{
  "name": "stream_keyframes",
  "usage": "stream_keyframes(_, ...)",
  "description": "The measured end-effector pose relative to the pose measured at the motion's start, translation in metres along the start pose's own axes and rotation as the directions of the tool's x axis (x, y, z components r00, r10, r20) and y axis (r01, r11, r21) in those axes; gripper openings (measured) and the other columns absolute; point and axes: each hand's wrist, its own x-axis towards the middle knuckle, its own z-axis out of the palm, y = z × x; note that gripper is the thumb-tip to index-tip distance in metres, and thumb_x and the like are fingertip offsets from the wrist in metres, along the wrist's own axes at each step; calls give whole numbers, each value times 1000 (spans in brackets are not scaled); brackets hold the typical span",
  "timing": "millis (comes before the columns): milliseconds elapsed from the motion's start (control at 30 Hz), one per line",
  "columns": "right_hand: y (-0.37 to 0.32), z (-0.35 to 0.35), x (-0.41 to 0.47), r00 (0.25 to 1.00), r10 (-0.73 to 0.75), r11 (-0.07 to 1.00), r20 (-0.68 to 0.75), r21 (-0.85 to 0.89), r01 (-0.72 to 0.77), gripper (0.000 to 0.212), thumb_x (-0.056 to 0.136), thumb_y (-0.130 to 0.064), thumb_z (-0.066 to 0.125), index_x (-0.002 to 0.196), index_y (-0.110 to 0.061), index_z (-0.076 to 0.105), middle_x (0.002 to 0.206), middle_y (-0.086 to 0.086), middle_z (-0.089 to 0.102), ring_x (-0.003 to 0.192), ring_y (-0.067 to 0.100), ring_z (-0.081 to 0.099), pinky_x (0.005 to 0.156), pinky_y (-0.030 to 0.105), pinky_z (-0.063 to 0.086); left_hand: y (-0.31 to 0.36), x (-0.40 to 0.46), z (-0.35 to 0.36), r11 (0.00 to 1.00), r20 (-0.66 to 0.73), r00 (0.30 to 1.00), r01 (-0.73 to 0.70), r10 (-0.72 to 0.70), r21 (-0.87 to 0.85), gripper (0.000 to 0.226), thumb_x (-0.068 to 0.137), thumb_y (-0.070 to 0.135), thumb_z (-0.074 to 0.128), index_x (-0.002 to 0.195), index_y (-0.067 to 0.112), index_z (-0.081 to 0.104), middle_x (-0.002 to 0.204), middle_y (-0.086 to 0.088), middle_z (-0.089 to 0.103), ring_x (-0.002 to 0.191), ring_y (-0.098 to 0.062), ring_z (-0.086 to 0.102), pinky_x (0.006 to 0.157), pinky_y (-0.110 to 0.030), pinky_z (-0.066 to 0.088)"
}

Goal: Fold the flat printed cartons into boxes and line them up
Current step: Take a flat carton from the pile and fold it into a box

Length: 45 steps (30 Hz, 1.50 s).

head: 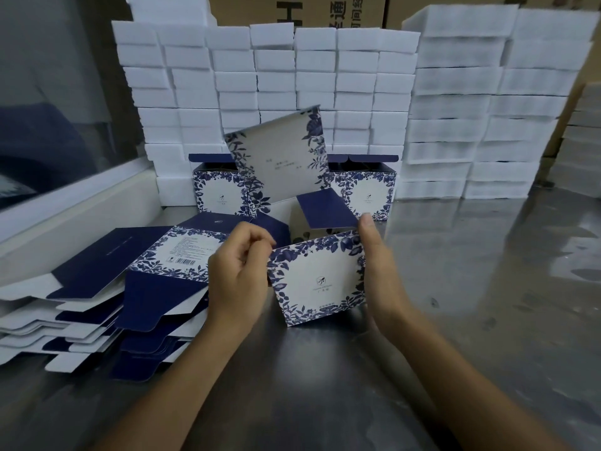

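Note:
A half-formed carton [317, 281], white with blue leaf print, stands on the steel table [455, 288] between my hands. Its tall lid panel [279, 157] sticks up and a dark blue flap [327, 209] leans inward. My left hand [239, 275] has curled fingers at the carton's left top corner, pinching a side flap. My right hand [382, 271] lies along the right side, thumb up at the blue flap's edge. Two folded boxes [219, 190] [369, 190] stand behind, tops open. A pile of flat cartons [107, 297] lies to the left.
Stacks of white foam blocks [266, 83] form a wall at the back, with taller stacks [487, 102] to the right. Brown shipping cartons [299, 11] rise behind them. A white ledge [71, 203] and window run along the left.

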Motion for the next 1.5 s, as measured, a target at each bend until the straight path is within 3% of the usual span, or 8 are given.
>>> stream_keyframes(133,-9,-4,-1,1000,-2,989,23,-148,6,59,72,-87,40,113,-54,65,114,-32,67,106,-16,59,94,25,41,5,5,-3,994,-81,992,94,-98,-54,10,75,18,46,83,22,43,48,7,42,51,-15,37,49,-31,33)
stream_keyframes(233,-11,-5,-3,996,-92,977,8,-191,92,72,75,-83,39,125,-37,65,118,-21,69,111,-5,61,96,26,45,9,5,-5,997,-118,990,76,-75,5,15,72,17,49,83,23,42,45,4,43,46,-22,39,49,-44,42)
stream_keyframes(400,-17,-6,-9,940,-341,917,-7,-224,331,72,85,-65,44,133,-14,63,118,-4,70,103,-2,65,79,8,46,1,6,-2,960,-119,954,264,-275,-97,19,85,4,57,86,19,46,51,-4,52,43,-18,45,39,-26,42)
stream_keyframes(600,-16,-10,-9,902,-428,879,-55,-258,401,65,85,-61,47,123,-13,69,109,-3,74,97,3,68,77,15,50,-11,8,0,878,28,887,461,-462,-128,36,95,23,57,79,-9,50,61,-23,50,47,-30,53,38,-27,45)
stream_keyframes(1000,-11,-12,-10,829,-546,823,-123,-261,504,39,87,-46,50,103,-17,72,84,-17,71,73,-4,66,63,9,45,-13,11,-4,841,-44,853,502,-520,-202,37,95,20,52,59,14,46,43,2,47,39,-11,47,36,-22,37)
stream_keyframes(1200,-9,-12,-7,832,-537,827,-140,-282,486,47,90,-50,46,94,-12,74,66,-19,65,64,-1,62,59,9,41,-15,9,-6,867,-56,873,471,-485,-162,33,93,17,52,60,10,49,46,-3,47,40,-13,46,37,-21,37)
stream_keyframes(1333,-12,-12,-7,836,-521,831,-175,-327,449,42,93,-54,40,57,-40,56,51,-18,48,51,-1,45,53,10,28,-15,8,-3,876,-41,886,448,-461,-178,20,93,31,61,81,17,53,62,1,55,51,-8,55,43,-27,47)
stream_keyframes(1500,-8,-17,0,893,-332,918,-305,-322,232,71,83,-77,35,54,-12,37,52,-5,33,55,8,34,50,26,26,-14,8,-2,847,80,875,483,-478,-221,17,99,34,51,92,26,65,96,-2,67,85,-13,65,63,-42,56)
